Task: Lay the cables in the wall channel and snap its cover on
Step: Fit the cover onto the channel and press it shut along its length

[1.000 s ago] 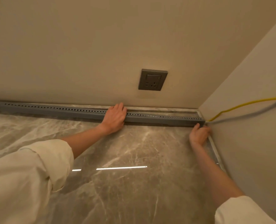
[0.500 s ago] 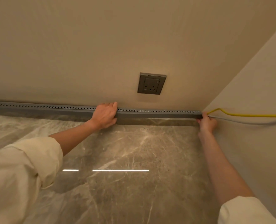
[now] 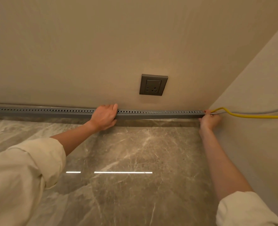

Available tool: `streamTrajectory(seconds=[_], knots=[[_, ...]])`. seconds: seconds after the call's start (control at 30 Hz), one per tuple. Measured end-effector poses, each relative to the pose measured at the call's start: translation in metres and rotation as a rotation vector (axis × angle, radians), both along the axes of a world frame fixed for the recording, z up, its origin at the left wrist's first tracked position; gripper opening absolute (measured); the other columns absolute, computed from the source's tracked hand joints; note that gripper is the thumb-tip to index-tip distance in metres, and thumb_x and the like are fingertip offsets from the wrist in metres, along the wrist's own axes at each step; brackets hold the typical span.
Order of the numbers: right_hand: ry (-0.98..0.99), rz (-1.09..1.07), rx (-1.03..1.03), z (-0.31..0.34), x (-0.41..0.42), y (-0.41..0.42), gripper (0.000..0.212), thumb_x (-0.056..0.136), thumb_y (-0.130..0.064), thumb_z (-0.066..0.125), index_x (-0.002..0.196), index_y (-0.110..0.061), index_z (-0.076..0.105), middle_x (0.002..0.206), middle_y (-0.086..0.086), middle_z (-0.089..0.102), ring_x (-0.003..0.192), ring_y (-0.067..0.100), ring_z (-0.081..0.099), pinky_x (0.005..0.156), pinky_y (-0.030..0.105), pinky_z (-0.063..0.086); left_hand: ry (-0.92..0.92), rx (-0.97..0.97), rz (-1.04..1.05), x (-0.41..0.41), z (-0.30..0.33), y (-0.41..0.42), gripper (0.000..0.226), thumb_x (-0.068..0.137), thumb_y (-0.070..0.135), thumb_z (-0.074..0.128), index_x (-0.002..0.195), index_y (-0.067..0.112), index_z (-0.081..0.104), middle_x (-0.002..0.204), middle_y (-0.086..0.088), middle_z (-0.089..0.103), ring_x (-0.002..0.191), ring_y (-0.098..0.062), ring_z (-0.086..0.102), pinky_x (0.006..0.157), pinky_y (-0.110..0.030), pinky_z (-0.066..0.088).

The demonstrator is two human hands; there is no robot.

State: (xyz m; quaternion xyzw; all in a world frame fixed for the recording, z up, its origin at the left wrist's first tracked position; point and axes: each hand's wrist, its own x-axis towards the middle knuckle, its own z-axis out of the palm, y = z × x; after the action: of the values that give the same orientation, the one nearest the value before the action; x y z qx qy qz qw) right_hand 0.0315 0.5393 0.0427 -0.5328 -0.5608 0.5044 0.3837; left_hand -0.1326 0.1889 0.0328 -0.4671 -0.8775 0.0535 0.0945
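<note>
A long grey slotted wall channel (image 3: 159, 114) runs along the foot of the back wall, held a little above the marble floor. My left hand (image 3: 104, 116) wraps over its middle, gripping it. My right hand (image 3: 210, 119) holds the channel's right end at the room corner. A yellow cable (image 3: 252, 116) and a grey cable (image 3: 265, 111) come out of that end and run off to the right along the side wall. I cannot tell whether a cover is on the channel.
A dark grey wall socket (image 3: 153, 84) sits on the back wall above the channel. The glossy marble floor (image 3: 135, 160) spreads in front. The side wall (image 3: 257, 79) closes in at the right.
Both hands have raised the channel off the floor and set it against the wall, above the skirting. The cables now run nearly level out of its right end.
</note>
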Motion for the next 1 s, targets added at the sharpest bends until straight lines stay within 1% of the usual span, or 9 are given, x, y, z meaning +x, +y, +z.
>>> streamTrajectory(seconds=[0.07, 0.13, 0.3, 0.53, 0.63, 0.7, 0.8, 0.9, 1.0], knots=[[-0.017, -0.036, 0.045, 0.001, -0.002, -0.003, 0.030, 0.095, -0.011, 0.045, 0.103, 0.012, 0.062, 0.100, 0.026, 0.067, 0.082, 0.038, 0.063, 0.067, 0.039, 0.053, 0.001, 0.003, 0.002, -0.001, 0.002, -0.001, 0.031, 0.068, 0.020, 0.068, 0.085, 0.003, 0.048, 0.073, -0.017, 0.060, 0.062, -0.034, 0.060, 0.054, -0.038, 0.046], [-0.042, -0.088, 0.118, 0.003, -0.005, -0.008, 0.030, 0.096, -0.010, 0.042, 0.106, 0.011, 0.062, 0.107, 0.028, 0.066, 0.097, 0.039, 0.063, 0.080, 0.038, 0.046, -0.005, 0.008, 0.008, -0.001, 0.005, -0.002, 0.031, 0.069, 0.021, 0.068, 0.085, 0.004, 0.047, 0.074, -0.017, 0.060, 0.063, -0.035, 0.060, 0.055, -0.039, 0.045], [-0.108, -0.232, 0.210, 0.008, -0.011, -0.017, 0.032, 0.099, -0.011, 0.037, 0.111, 0.010, 0.058, 0.113, 0.028, 0.064, 0.104, 0.039, 0.059, 0.080, 0.035, 0.035, -0.032, 0.024, 0.022, -0.003, 0.008, -0.001, 0.032, 0.071, 0.023, 0.066, 0.087, 0.004, 0.045, 0.077, -0.017, 0.060, 0.066, -0.036, 0.060, 0.055, -0.040, 0.045], [0.074, -0.304, 0.083, 0.010, -0.020, -0.018, 0.032, 0.100, -0.014, 0.039, 0.110, 0.011, 0.055, 0.113, 0.027, 0.064, 0.104, 0.036, 0.061, 0.082, 0.032, 0.043, -0.038, 0.010, 0.020, -0.006, 0.009, 0.000, 0.033, 0.067, 0.021, 0.068, 0.084, 0.004, 0.045, 0.073, -0.017, 0.059, 0.061, -0.035, 0.059, 0.053, -0.039, 0.046], [0.078, -0.254, 0.043, 0.006, -0.017, -0.015, 0.035, 0.099, -0.022, 0.043, 0.110, 0.008, 0.056, 0.113, 0.024, 0.065, 0.105, 0.035, 0.061, 0.086, 0.037, 0.046, -0.052, 0.024, 0.021, -0.002, 0.006, 0.005, 0.031, 0.065, 0.015, 0.068, 0.083, 0.002, 0.047, 0.071, -0.018, 0.058, 0.060, -0.036, 0.058, 0.054, -0.040, 0.046], [0.099, -0.216, -0.049, 0.000, -0.014, -0.018, 0.042, 0.095, -0.036, 0.049, 0.110, 0.003, 0.056, 0.108, 0.016, 0.064, 0.099, 0.030, 0.062, 0.085, 0.039, 0.049, -0.056, 0.022, 0.029, -0.001, 0.004, 0.009, 0.029, 0.065, 0.013, 0.068, 0.083, 0.002, 0.047, 0.073, -0.019, 0.058, 0.062, -0.036, 0.058, 0.056, -0.040, 0.046], [0.096, 0.038, -0.281, -0.012, -0.011, -0.044, 0.041, 0.081, -0.050, 0.065, 0.094, -0.012, 0.055, 0.087, 0.002, 0.059, 0.078, 0.019, 0.058, 0.072, 0.035, 0.050, -0.064, 0.049, 0.038, -0.003, 0.001, 0.017, 0.023, 0.069, 0.010, 0.063, 0.085, 0.002, 0.047, 0.079, -0.020, 0.058, 0.070, -0.037, 0.058, 0.062, -0.042, 0.046], [0.139, 0.376, -0.519, -0.019, -0.015, -0.073, 0.045, 0.075, -0.041, 0.074, 0.104, -0.010, 0.057, 0.080, 0.004, 0.062, 0.067, 0.014, 0.058, 0.062, 0.027, 0.049, -0.044, 0.080, 0.019, -0.005, -0.005, 0.028, 0.017, 0.070, 0.004, 0.057, 0.085, 0.003, 0.048, 0.080, -0.020, 0.058, 0.071, -0.036, 0.057, 0.065, -0.041, 0.047], [0.223, 0.473, -0.606, -0.018, -0.030, -0.089, 0.035, 0.079, -0.022, 0.074, 0.102, -0.003, 0.056, 0.086, 0.010, 0.064, 0.071, 0.018, 0.063, 0.061, 0.024, 0.055, -0.004, 0.070, -0.011, -0.002, -0.014, 0.038, 0.014, 0.075, -0.001, 0.049, 0.088, 0.004, 0.049, 0.084, -0.018, 0.059, 0.074, -0.034, 0.057, 0.068, -0.041, 0.047]])
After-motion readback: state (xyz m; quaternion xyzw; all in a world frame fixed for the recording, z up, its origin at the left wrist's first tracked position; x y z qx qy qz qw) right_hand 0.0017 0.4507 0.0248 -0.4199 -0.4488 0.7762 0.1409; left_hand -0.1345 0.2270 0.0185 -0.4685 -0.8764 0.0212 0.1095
